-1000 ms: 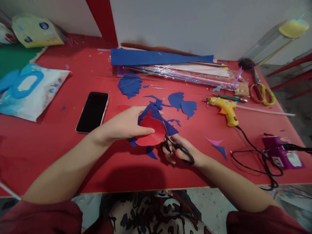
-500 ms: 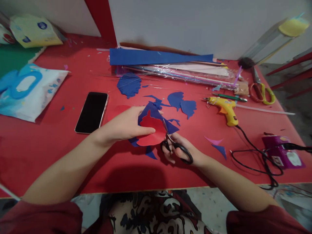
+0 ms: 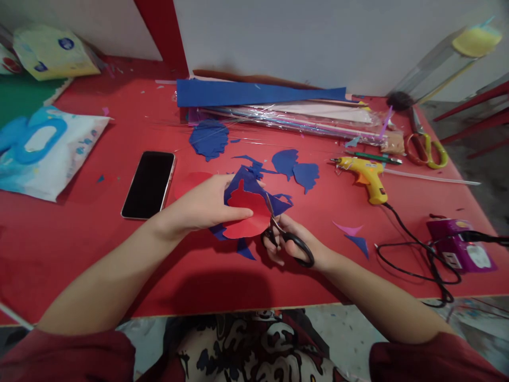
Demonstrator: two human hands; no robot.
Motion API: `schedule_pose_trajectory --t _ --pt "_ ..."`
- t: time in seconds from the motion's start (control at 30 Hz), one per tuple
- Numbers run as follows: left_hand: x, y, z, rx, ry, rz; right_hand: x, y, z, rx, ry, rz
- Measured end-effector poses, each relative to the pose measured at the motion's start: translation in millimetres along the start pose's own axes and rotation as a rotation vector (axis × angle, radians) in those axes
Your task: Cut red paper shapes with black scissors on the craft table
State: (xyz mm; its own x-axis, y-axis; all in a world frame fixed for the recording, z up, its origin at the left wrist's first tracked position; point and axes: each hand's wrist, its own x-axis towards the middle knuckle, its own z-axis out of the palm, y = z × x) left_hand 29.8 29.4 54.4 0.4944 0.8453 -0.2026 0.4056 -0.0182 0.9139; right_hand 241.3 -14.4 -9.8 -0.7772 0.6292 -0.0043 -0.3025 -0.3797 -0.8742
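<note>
My left hand [image 3: 217, 204] pinches a red petal-shaped cutout [image 3: 250, 217] laid over a dark blue sheet [image 3: 248, 183], thumb on top and fingers beneath. My right hand [image 3: 296, 241] has its fingers through the handles of black-handled scissors [image 3: 300, 250]. The scissor blades lie at the right edge of the red cutout, across the blue sheet. Beyond the hands rest blue scalloped cutouts [image 3: 306, 175] and a stack of blue cutouts [image 3: 209, 139]. A blue offcut [image 3: 245, 249] sits just below the held pieces.
A phone [image 3: 149, 184] lies left of my hands, near a wipes pack [image 3: 47, 151]. Long wrapped strips [image 3: 278, 119] line the wall. At right are a yellow glue gun [image 3: 369, 178] with its cord, a purple power block [image 3: 461, 246] and yellow-and-red-handled scissors [image 3: 427, 148].
The view has shifted very slightly. Both hands, the scissors and the held pieces look almost the same as before.
</note>
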Motion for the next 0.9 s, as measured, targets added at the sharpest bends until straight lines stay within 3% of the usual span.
schedule_pose_trajectory --t 0.9 --pt "1.9 1.3 1.4 0.062 -0.024 -0.011 -0.4 -4.5 -0.4 -0.135 -0.022 -0.004"
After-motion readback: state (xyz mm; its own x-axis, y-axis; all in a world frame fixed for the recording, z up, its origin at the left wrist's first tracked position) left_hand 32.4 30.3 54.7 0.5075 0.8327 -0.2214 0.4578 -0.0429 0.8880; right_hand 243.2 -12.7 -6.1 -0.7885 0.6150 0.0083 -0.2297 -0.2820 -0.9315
